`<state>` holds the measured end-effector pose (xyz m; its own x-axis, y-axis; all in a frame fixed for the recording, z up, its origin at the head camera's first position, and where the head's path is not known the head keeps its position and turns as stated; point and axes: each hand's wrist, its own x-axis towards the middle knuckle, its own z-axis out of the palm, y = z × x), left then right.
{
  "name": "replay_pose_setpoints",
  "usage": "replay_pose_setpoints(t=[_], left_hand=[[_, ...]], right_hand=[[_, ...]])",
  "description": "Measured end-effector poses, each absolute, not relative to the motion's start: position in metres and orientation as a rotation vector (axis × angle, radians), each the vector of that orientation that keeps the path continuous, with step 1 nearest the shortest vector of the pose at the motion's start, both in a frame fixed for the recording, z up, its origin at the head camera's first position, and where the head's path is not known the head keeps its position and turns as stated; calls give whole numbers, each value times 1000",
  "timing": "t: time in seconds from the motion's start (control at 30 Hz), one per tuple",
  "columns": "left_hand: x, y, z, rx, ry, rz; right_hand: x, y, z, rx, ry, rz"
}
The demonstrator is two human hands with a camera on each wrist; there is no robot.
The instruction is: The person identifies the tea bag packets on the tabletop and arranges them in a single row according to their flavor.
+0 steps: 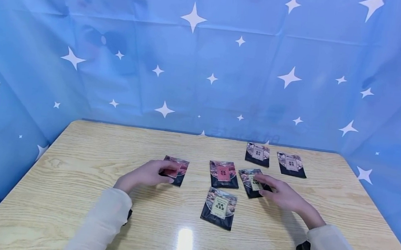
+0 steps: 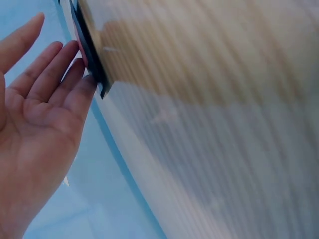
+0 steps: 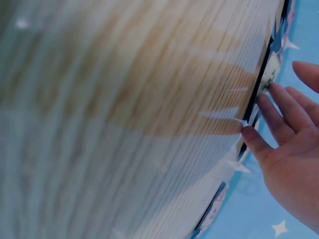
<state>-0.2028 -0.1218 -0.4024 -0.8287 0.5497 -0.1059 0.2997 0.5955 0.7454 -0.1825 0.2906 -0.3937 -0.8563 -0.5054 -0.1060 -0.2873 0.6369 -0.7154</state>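
Note:
Under my left hand [image 1: 148,173] lies a flat sachet with a red label [image 1: 182,168], its left part covered by the fingers. In the left wrist view the fingertips [image 2: 75,67] touch the sachet face while the thumb stands apart. My right hand [image 1: 283,195] rests its fingertips on a sachet with a pale green label [image 1: 247,177]. Seen from the right wrist, the fingers [image 3: 284,107] are extended against that sachet and its edge, the thumb away from it. Between the hands lie another red-label sachet [image 1: 224,174] and, nearer me, another green-label sachet [image 1: 219,208].
Two sachets with pinkish-grey labels, one left [image 1: 258,154] and one right [image 1: 291,164], lie toward the back right of the wooden table [image 1: 66,192]. A blue star-printed cloth [image 1: 203,96] hangs behind the table and along its sides.

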Motion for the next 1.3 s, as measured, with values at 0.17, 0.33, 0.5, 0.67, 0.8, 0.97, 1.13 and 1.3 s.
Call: replay_pose_setpoints(t=[0.17,0.33,0.5,0.67,0.8,0.97,1.13,1.3], left_hand=[[-198,-146,-402,656,2478,1128],[-193,-170,-402,585,2476,1152],[-189,-193,-403,532,2484,1180],[-185,-213,-403,518,2494,1199],[-181,-227,-402,490,2523,1189],[-176,-242,-403,473,2578,1162],[-172,-253,-404,410,2645,1128],[-168,-259,-402,383,2677,1105]], right_hand=[[-183,290,-395,-640,2559,-1050],[-184,291,-395,-643,2566,-1040],[-184,291,-395,-633,2572,-1038],[-183,291,-394,-641,2572,-1041],[-183,290,-394,-643,2574,-1042],[-183,290,-393,-641,2574,-1041],[-183,290,-393,-636,2573,-1039],[-182,290,-393,-642,2572,-1039]])
